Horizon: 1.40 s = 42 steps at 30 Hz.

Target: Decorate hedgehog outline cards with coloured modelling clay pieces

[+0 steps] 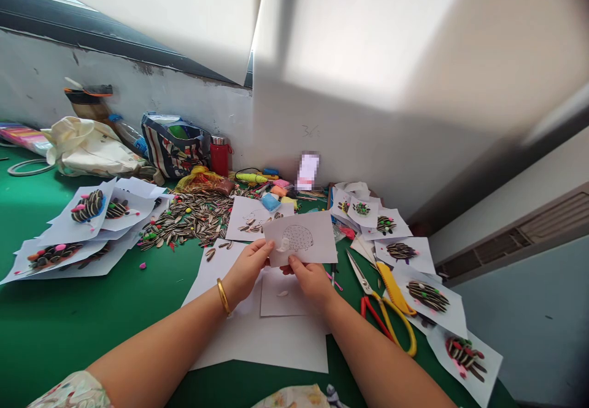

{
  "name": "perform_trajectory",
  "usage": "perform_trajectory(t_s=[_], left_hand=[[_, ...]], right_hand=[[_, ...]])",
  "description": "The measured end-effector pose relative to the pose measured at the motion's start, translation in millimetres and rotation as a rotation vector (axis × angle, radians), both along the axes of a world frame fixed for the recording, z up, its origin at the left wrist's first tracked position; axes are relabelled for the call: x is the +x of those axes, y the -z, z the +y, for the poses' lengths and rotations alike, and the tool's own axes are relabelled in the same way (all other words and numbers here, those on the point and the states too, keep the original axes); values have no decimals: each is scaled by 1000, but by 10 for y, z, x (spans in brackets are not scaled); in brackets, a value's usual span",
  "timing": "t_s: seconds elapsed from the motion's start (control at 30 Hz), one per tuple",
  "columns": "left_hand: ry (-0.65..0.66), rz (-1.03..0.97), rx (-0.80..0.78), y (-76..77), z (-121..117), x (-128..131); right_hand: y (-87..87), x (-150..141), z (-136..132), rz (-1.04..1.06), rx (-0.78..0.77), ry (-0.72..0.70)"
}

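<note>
A small white card (324, 239) with a printed hedgehog outline is held up between both hands. My left hand (251, 267) pinches its left edge, with a gold bangle at the wrist. My right hand (310, 279) grips the lower edge, thumb on the front. A whitish blob lies on the card beside the drawing. Below the hands, another white card (271, 300) with a pale bit on it rests on large white sheets (257, 340). Just behind, a drawing sheet (239, 211) carries several sunflower seeds. The seed pile (197, 215) spreads to the left.
Scissors with yellow handles (386, 304), a yellow cutter (393, 288) and red-handled pliers (375, 316) lie to the right. Seed-decorated cards (427, 294) line the right edge; more cards (87, 236) are stacked left. A red flask (219, 156) and bags (92, 144) stand along the wall.
</note>
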<state>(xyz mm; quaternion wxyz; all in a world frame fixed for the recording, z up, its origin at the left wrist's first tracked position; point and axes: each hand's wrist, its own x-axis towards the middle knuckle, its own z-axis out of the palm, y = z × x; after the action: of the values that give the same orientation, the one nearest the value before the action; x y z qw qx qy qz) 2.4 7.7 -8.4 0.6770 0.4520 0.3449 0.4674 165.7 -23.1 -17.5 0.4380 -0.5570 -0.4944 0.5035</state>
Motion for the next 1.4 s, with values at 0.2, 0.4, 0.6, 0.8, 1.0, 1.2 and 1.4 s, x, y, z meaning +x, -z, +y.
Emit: perform_trajectory(t_s=[0.2, 0.4, 0.6, 0.8, 1.0, 1.2, 1.4], left_hand=[[64, -14, 13, 10, 1, -2], [-150, 97, 235, 45, -2, 5], [-312, 410, 472, 127, -14, -10], [-323, 296, 323, 121, 22, -9], [-342, 236, 325, 29, 50, -27], [-359, 290, 375, 33, 101, -79], [-335, 442, 480, -5, 64, -92]], right_hand=[[58, -15, 0, 22, 37, -28], [97, 8, 35, 19, 33, 20], [54, -18, 25, 56, 52, -8], [-68, -56, -48, 61, 49, -113], [35, 44, -13, 250, 150, -61], [-209, 223, 57, 726, 113, -117], [-318, 334, 100, 789, -72, -143]])
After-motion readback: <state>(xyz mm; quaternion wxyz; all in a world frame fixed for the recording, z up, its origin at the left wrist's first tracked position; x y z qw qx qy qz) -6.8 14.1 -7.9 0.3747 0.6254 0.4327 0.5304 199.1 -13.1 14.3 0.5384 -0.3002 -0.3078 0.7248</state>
